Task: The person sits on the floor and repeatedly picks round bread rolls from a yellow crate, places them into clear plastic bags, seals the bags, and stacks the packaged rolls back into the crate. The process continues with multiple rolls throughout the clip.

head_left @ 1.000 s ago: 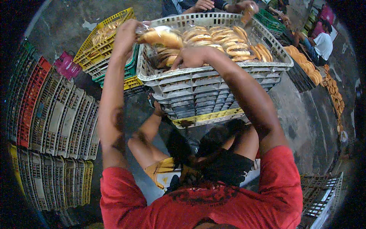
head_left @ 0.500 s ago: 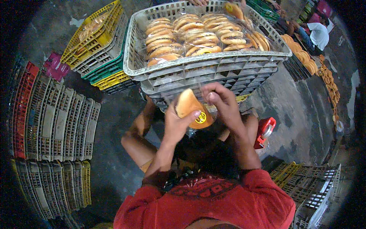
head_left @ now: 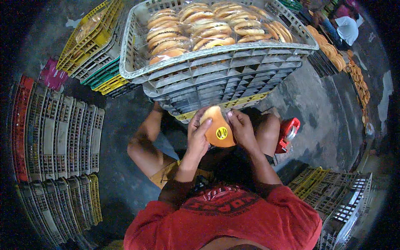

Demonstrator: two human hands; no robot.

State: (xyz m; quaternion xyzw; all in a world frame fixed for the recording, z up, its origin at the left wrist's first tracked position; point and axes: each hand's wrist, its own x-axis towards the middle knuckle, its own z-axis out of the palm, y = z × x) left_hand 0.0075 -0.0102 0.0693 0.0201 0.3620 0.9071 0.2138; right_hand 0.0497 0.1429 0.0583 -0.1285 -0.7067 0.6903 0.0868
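A golden-brown bun (head_left: 216, 123) in a clear wrapper, with a round yellow sticker (head_left: 221, 133) on it, is held over my lap. My left hand (head_left: 197, 135) grips its left side, thumb on the front. On the other side my right hand (head_left: 243, 130) is closed in a pinch at the bun's right edge; the wrapper between those fingers is too fine to make out. Just beyond my hands stands a grey-white plastic crate (head_left: 225, 56), atop a stack, with rows of bagged buns (head_left: 211, 31) inside.
A red tape dispenser (head_left: 288, 135) sits right of my knee. Stacked crates (head_left: 62, 129) line the left side, with a yellow crate (head_left: 85, 37) farther off. More crates (head_left: 333, 196) stand behind on the right. Unwrapped buns (head_left: 325, 48) lie far right, near a person in white (head_left: 347, 31).
My right hand has come down to the bun's right edge, and the bun is slightly lower and more upright. Another person's hands at the crate's far rim have left view.
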